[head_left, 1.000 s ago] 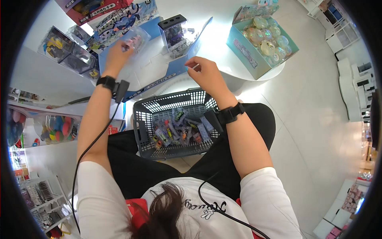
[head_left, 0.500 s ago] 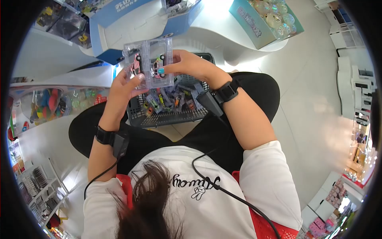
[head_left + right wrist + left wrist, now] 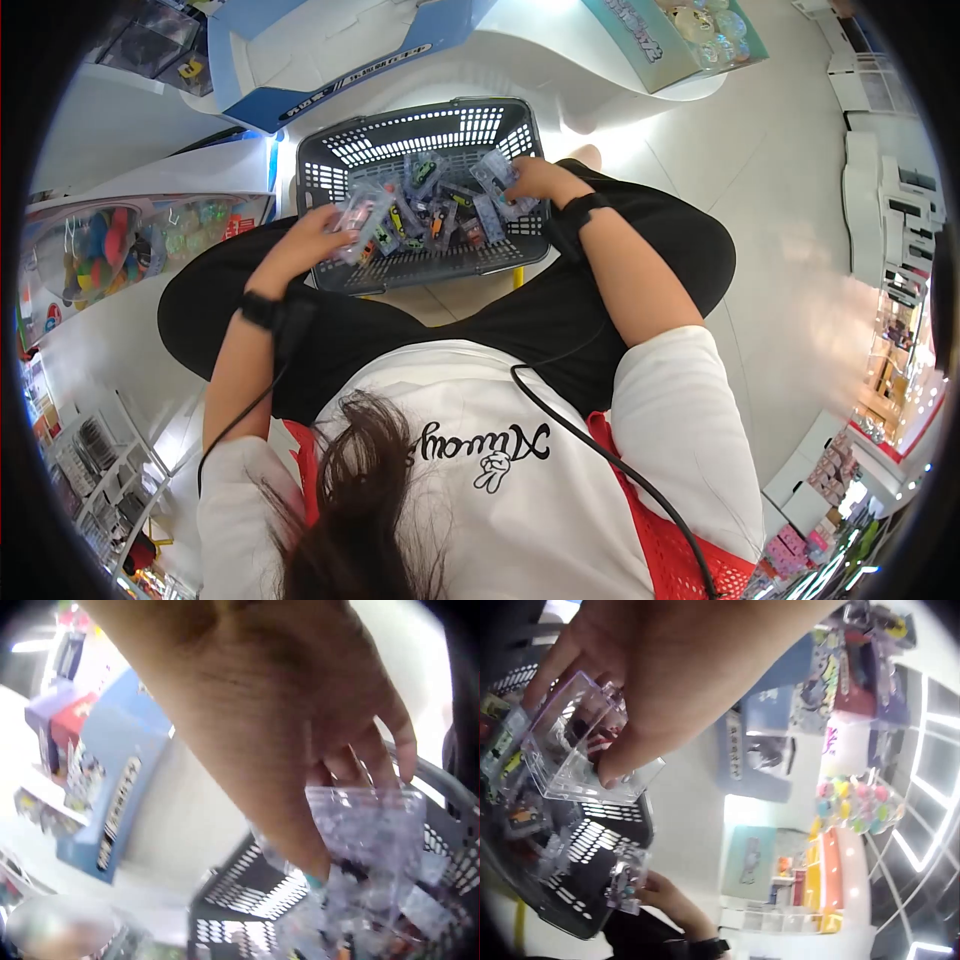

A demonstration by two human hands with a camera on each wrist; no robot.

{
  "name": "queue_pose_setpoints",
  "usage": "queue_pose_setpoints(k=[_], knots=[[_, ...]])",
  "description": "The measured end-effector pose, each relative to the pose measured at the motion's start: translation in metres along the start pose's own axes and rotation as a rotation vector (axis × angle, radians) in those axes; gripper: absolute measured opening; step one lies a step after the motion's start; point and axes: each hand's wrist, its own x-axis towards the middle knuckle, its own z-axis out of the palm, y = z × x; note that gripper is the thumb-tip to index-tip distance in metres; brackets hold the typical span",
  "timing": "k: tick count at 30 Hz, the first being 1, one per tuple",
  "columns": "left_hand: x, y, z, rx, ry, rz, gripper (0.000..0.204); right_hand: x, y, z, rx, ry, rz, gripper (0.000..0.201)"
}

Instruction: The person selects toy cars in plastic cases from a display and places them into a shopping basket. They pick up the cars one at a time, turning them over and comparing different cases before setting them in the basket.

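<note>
My left hand grips a clear plastic box with a toy car in it, over the left side of the dark grey basket. In the left wrist view the thumb lies across this transparent box, and red and white show inside. Over the basket's right side, my right hand holds another clear toy car box by its edge. The right wrist view has that clear box between thumb and fingers. Several boxed toy cars lie jumbled in the basket below.
A blue cardboard display box stands on the white counter beyond the basket. At the upper right is a teal box of shiny clear balls. Crossed legs in black trousers flank the basket. Cables run from both wrists.
Both hands came from the display box with two clear car boxes held together, then lowered and parted over the basket, one box in each hand. The head view has tilted downward.
</note>
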Motion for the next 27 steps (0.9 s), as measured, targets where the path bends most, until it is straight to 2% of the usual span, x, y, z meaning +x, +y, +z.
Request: queue_pose_setpoints(k=[1,2,4,6,8,9,12,13,16,17,20,23,26,27], knots=[[0.028,-0.023,0.011,0.147,0.008,0.048,0.048,0.008,0.005,0.015,-0.082,0.071,0.020,0.051],[0.057,-0.047,0.023,0.295,0.017,0.097,0.050,0.017,0.008,0.028,-0.077,0.055,0.050,0.051],[0.094,-0.058,0.055,0.458,0.056,0.051,0.050,0.037,0.012,0.055,-0.063,0.020,0.113,0.051],[0.124,-0.071,0.091,0.527,0.125,-0.073,0.045,0.047,0.012,0.085,-0.050,0.177,0.148,0.044],[0.148,-0.084,0.113,0.420,0.109,-0.183,0.042,0.043,-0.008,0.097,-0.087,0.287,0.282,0.029],[0.158,-0.090,0.121,0.366,0.099,-0.240,0.040,0.049,-0.009,0.105,-0.086,0.300,0.300,0.027],[0.165,-0.123,0.147,0.150,0.297,-0.133,0.049,0.056,-0.009,0.130,-0.083,0.286,0.346,0.026],[0.166,-0.140,0.156,0.039,0.370,0.041,0.052,0.058,-0.009,0.134,-0.086,0.262,0.352,0.026],[0.157,-0.160,0.150,0.205,0.315,0.217,0.050,0.054,-0.011,0.128,-0.123,0.099,0.292,0.025],[0.155,-0.158,0.143,0.209,0.199,0.132,0.049,0.053,-0.012,0.125,-0.121,0.071,0.273,0.024],[0.183,-0.199,0.136,0.184,0.086,0.076,0.049,0.054,-0.009,0.121,-0.074,0.060,0.239,0.024],[0.164,-0.154,0.125,0.222,0.013,-0.027,0.047,0.081,0.012,0.126,-0.260,-0.201,0.225,0.032],[0.137,-0.087,0.107,0.434,0.041,0.063,0.047,0.054,-0.033,0.081,-0.277,-0.130,0.044,0.026],[0.135,-0.077,0.100,0.344,0.049,0.195,0.045,0.024,-0.063,0.048,-0.206,-0.048,-0.014,0.026]])
